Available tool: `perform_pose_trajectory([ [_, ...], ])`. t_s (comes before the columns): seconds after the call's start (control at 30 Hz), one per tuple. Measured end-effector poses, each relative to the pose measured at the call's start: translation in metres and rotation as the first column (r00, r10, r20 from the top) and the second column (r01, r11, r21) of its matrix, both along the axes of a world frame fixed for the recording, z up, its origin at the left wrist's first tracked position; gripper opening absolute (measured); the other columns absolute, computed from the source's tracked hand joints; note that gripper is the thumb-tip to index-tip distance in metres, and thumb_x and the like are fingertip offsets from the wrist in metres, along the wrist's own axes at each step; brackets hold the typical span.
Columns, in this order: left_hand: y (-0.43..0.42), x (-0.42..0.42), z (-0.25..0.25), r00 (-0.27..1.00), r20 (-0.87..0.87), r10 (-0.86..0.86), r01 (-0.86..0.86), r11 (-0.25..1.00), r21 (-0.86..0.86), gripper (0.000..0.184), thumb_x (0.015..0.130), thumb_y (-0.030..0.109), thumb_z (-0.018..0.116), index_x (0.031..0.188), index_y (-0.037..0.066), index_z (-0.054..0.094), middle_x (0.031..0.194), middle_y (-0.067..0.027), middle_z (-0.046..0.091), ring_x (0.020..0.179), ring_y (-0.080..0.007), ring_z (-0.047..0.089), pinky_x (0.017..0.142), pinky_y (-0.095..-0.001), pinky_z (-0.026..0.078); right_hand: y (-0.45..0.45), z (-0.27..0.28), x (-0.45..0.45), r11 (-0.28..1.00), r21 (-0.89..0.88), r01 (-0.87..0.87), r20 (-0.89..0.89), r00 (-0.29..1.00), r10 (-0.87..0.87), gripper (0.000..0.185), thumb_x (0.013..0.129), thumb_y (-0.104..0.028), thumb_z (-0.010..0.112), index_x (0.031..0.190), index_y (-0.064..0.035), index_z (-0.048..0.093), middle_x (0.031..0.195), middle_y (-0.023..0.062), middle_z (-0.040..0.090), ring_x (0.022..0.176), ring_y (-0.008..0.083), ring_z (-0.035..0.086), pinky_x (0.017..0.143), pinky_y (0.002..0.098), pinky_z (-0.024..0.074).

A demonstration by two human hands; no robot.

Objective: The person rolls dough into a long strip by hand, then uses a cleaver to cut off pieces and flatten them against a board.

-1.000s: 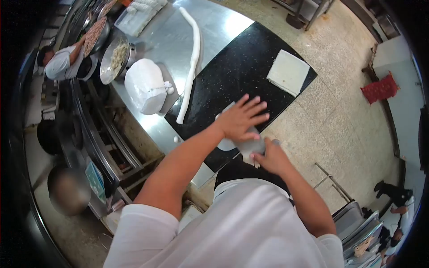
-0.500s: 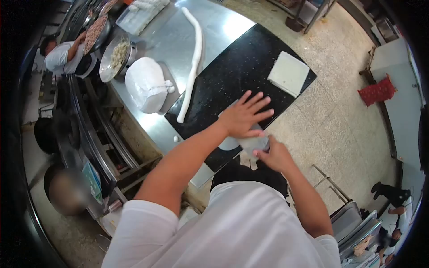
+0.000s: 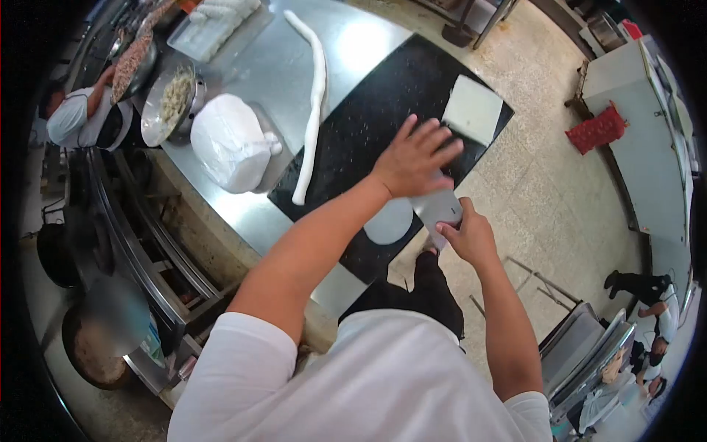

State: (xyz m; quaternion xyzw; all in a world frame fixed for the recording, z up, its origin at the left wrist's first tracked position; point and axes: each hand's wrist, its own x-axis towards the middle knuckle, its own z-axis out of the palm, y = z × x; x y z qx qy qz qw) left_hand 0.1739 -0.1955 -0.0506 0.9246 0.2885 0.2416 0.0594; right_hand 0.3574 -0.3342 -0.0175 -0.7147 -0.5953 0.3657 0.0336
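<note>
On the black board (image 3: pixel 368 121) lies a thin, pale round dough wrapper (image 3: pixel 389 221), close to the near edge. My right hand (image 3: pixel 470 234) grips a broad, flat, cleaver-like blade (image 3: pixel 437 208), with the thumb against its face; any handle is hidden in the hand. The blade reaches over the board's edge, just right of the wrapper. My left hand (image 3: pixel 417 158) is open, fingers spread, palm down at the blade's upper end. Whether it touches the blade I cannot tell. A long white dough rope (image 3: pixel 317 96) lies along the board's left side and onto the steel table.
A white square stack or sheet (image 3: pixel 473 109) sits at the board's far right corner. On the steel table (image 3: pixel 236 210) are a white covered lump (image 3: pixel 230 144), a bowl of pale filling (image 3: pixel 171 107) and a clear tray (image 3: pixel 210 29). A co-worker (image 3: pixel 85 118) stands at the left.
My left hand has moved slightly up and right, off the round wrapper, which now shows more fully. The blade in my right hand has turned and shifted rightward. The whole view has shifted a little.
</note>
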Motion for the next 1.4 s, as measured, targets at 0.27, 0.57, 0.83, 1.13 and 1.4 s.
perform_pose_trajectory([
  [0.27,-0.073,-0.044,0.040,0.947,-0.320,-0.001,-0.260,0.580,-0.772,0.057,0.083,0.064,0.071,0.083,0.007,0.071,0.086,-0.0186,0.073,0.085,-0.0373,0.072,0.074,-0.0480,0.056,-0.166,0.024,-0.011,0.979,-0.174,0.109,-0.061,0.991,-0.122,0.054,0.087,-0.029,0.078,0.120,0.0039,0.052,0.089,0.0310,0.070,0.085,0.0483,0.070,0.074,0.0523,0.0552],
  [0.57,-0.121,-0.064,0.006,0.791,0.052,0.610,-0.366,0.541,-0.757,0.023,0.089,0.020,0.076,0.105,0.005,0.068,0.089,-0.0186,0.073,0.081,-0.0331,0.073,0.071,-0.0410,0.057,-0.022,0.001,-0.002,0.992,0.121,0.041,-0.118,0.993,-0.027,0.035,0.093,-0.020,0.070,0.113,0.0005,0.051,0.086,0.0277,0.069,0.086,0.0495,0.068,0.073,0.0552,0.0525],
  [0.83,-0.151,-0.045,0.057,0.643,0.149,0.751,-0.440,0.521,-0.731,0.020,0.091,0.010,0.074,0.109,0.002,0.071,0.091,-0.0119,0.074,0.077,-0.0179,0.072,0.070,-0.0307,0.056,-0.025,-0.012,-0.020,0.833,-0.066,-0.549,-0.358,0.792,0.494,0.044,0.089,-0.030,0.073,0.112,0.0016,0.053,0.088,0.0276,0.070,0.088,0.0457,0.070,0.078,0.0556,0.0540],
  [1.13,0.060,0.058,0.044,0.348,0.445,0.825,-0.293,0.546,-0.785,0.036,0.097,0.012,0.065,0.132,0.003,0.060,0.098,-0.0083,0.070,0.083,-0.0131,0.067,0.075,-0.0291,0.054,0.027,0.018,0.146,0.905,-0.097,-0.415,-0.268,0.886,0.378,0.031,0.086,-0.023,0.077,0.097,-0.0005,0.060,0.083,0.0233,0.069,0.079,0.0404,0.070,0.070,0.0453,0.0543],
  [1.4,0.056,0.042,-0.014,0.486,0.332,0.808,-0.462,0.560,-0.687,0.050,0.097,0.018,0.069,0.141,0.002,0.053,0.131,-0.0155,0.065,0.106,-0.0197,0.067,0.092,-0.0323,0.054,0.033,0.029,0.166,0.980,0.141,0.142,-0.676,0.737,-0.010,0.027,0.098,-0.027,0.068,0.097,-0.0006,0.062,0.070,0.0068,0.066,0.058,0.0181,0.063,0.056,0.0328,0.0489],
])
